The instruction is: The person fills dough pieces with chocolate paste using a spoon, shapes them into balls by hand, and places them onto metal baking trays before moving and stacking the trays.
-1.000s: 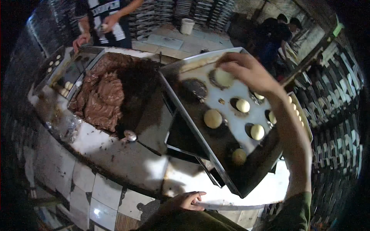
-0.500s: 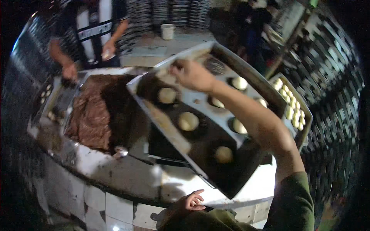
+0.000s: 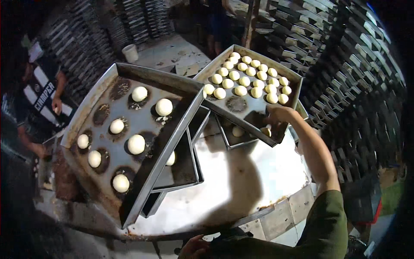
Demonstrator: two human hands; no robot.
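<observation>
My right hand (image 3: 278,115) reaches into the near right corner of a metal baking tray (image 3: 297,82) on the right. Its fingers are bent down and closed at a pale dough ball (image 3: 266,131), which they partly hide. Several round dough balls (image 3: 244,81) sit close together in that tray. At the lower edge my left hand (image 3: 195,247) is partly cut off and dim, its fingers loosely bent and apart with nothing seen in them. Tilted on the left is another metal tray (image 3: 161,172), where several dough balls (image 3: 136,144) lie spaced apart on dark round patches.
More trays (image 3: 174,187) are stacked crookedly beneath both. They stand on a pale worktop (image 3: 211,198) with a tiled front. A co-worker (image 3: 43,93) stands at the far left beside brown dough (image 3: 67,177). Behind are a white bucket (image 3: 130,53) and tall woven-looking stacks (image 3: 345,52).
My view has turned to the right. My right hand has gone from above the left tray to the near corner of the right tray. My left hand now sits lower in view.
</observation>
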